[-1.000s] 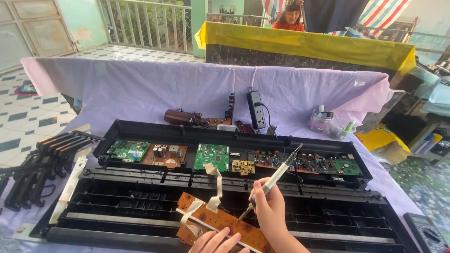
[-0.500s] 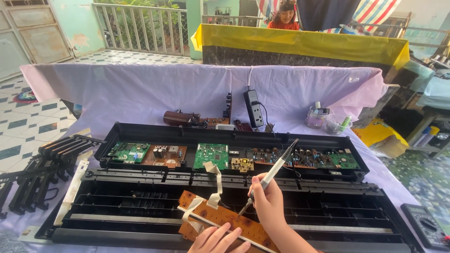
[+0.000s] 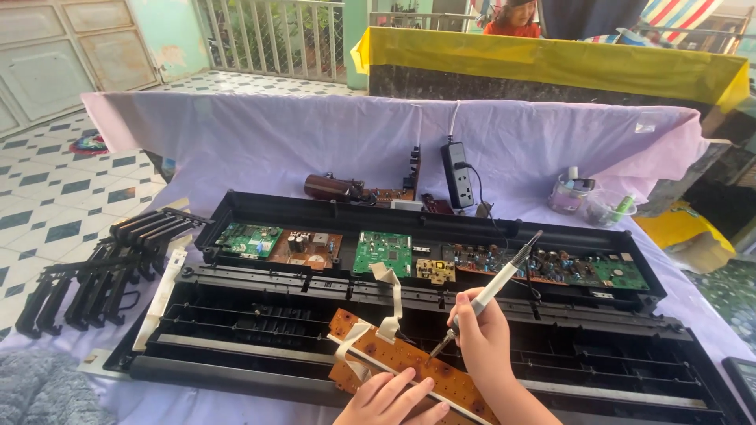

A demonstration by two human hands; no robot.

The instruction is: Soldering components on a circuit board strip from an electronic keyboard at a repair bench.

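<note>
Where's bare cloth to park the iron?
Free: purple cloth behind the black chassis, left of the brown cylinder; also between power strip and jars. Crowded: chassis interior, black key strips at left, front edge under both hands.

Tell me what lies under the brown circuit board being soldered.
The brown circuit board rests across the black keyboard chassis; the left hand presses it. What's directly beneath is covered.

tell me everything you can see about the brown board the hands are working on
The brown board is a long, narrow circuit strip, orange-brown with small round pads, lying slanted across the front of the open black case. A pale strip runs along its length and a white ribbon cable rises from its upper end. The left hand presses on its near part; the right hand holds a soldering iron with the tip at its surface.
</note>
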